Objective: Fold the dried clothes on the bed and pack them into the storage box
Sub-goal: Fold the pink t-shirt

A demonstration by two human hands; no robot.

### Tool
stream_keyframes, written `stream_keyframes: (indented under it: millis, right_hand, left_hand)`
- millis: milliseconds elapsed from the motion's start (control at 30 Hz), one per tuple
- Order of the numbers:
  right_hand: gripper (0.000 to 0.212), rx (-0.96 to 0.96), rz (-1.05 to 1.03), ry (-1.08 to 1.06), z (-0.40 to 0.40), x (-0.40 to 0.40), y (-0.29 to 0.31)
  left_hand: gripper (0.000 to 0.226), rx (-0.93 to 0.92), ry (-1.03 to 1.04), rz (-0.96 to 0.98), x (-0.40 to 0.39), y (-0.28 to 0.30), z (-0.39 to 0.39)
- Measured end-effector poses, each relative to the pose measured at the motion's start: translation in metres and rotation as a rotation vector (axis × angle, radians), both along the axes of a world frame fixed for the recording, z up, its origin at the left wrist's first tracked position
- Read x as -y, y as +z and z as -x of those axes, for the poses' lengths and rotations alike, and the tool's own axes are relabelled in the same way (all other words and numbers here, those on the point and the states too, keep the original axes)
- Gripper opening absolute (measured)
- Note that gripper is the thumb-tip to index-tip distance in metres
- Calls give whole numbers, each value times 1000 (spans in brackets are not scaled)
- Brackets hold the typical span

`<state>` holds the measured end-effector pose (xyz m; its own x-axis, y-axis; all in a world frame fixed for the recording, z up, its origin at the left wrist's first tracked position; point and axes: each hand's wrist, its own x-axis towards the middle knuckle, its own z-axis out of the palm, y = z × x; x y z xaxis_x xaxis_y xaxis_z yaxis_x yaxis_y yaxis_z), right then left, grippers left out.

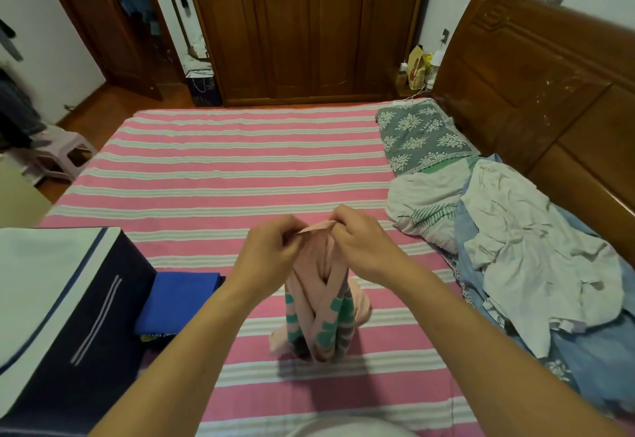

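Lying on the pink-and-white striped bed (pixel 213 161) are several things, counted so: one pink garment (pixel 321 313) with teal and grey patches, one folded blue cloth (pixel 178 302), one dark storage box (pixel 79 302), one grey floral pillow (pixel 419 137), and one loose heap of unfolded laundry (pixel 522 258) in white and pale blue by the headboard (pixel 529 76). Two hands work at the middle of the bed. The left hand (pixel 271 247) has its grip closed, fingers curled and pinching the top edge of the pink garment; the right hand (pixel 360 241) has its grip closed on the same edge just beside it, thumb and fingers pinching the cloth. Held up so, the garment hangs down twisted, and its lower end rests bunched on the bed. The storage box stands at the near left edge, with a white cloth surface (pixel 41 271) across its top; what it holds inside cannot be seen. The blue cloth lies flat just beside the box, touching its side. Beyond the bed stands one brown wardrobe (pixel 302 24).
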<state>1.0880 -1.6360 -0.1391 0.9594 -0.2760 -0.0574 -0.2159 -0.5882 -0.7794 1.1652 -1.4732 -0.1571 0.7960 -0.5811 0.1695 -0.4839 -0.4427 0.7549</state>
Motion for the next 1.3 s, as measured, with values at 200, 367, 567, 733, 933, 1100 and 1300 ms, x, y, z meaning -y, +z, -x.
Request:
stream_keyframes:
  millis: [200, 367, 567, 733, 933, 1100, 1300]
  right_hand:
    - [17, -1, 131, 223, 7, 2, 0]
    - [13, 245, 572, 180, 10, 10, 1]
    - [17, 161, 676, 253, 13, 17, 9]
    - [15, 88, 536, 205, 22, 18, 13]
    - [24, 208, -48, -115, 31, 14, 22]
    - [24, 423, -403, -476, 32, 25, 42]
    - [22, 547, -319, -804, 40, 75, 27]
  left_hand:
    - [20, -168, 4, 132, -4, 8, 1]
    - [13, -30, 4, 72, -3, 4, 1]
    - [11, 258, 11, -5, -1, -6, 8]
    - [13, 219, -35, -22, -4, -19, 10]
    - [29, 104, 154, -67, -10, -47, 6]
    - [34, -89, 532, -167, -23, -97, -9]
    - [25, -258, 606, -385, -57, -149, -23]
